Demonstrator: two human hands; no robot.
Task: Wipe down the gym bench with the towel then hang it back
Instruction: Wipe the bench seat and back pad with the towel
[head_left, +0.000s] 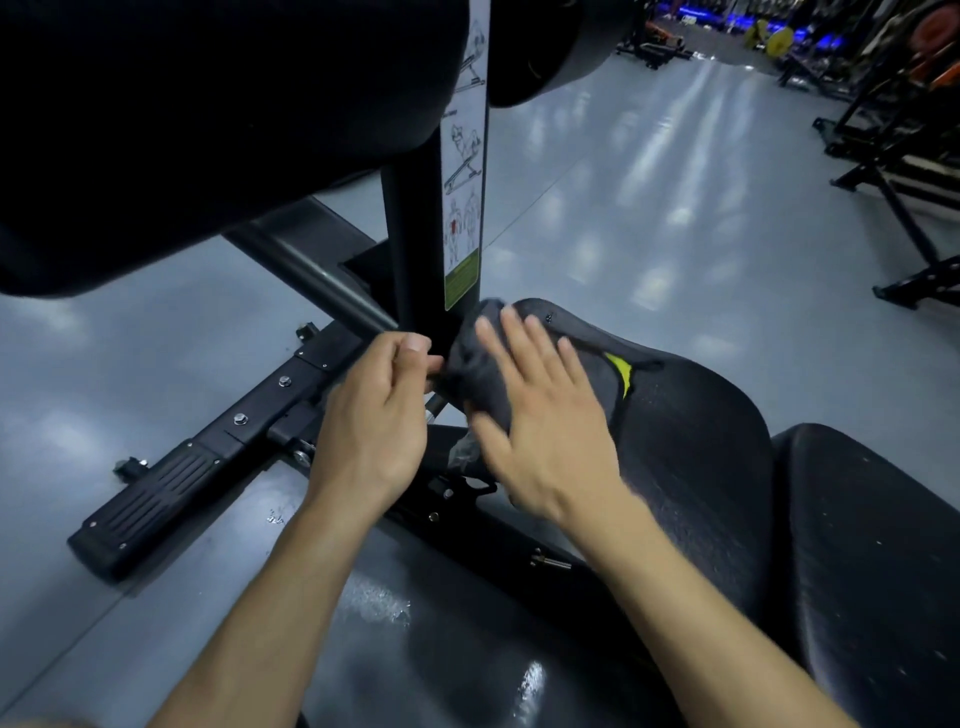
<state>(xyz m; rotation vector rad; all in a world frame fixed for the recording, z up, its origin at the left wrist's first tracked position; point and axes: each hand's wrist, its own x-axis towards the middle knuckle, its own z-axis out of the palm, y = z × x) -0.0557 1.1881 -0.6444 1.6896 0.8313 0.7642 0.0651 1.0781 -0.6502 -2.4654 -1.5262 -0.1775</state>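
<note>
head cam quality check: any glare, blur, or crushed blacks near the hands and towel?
Head view: streaky light glare on the grey floor; the big pad top left is crushed to near black; the right hand, flat on the dark towel, has slightly motion-soft fingertips; the left hand pinching the towel's edge is sharper; wide-angle bending at the frame edges.

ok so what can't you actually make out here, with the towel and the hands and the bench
- Towel: mostly under the right hand in the head view; its full extent is hidden.
- Left hand: fingertips curl out of sight at the towel's edge.
- Instruction sticker: print too small to read.
- Bench seat: cut off by the frame's right and bottom edges.
</note>
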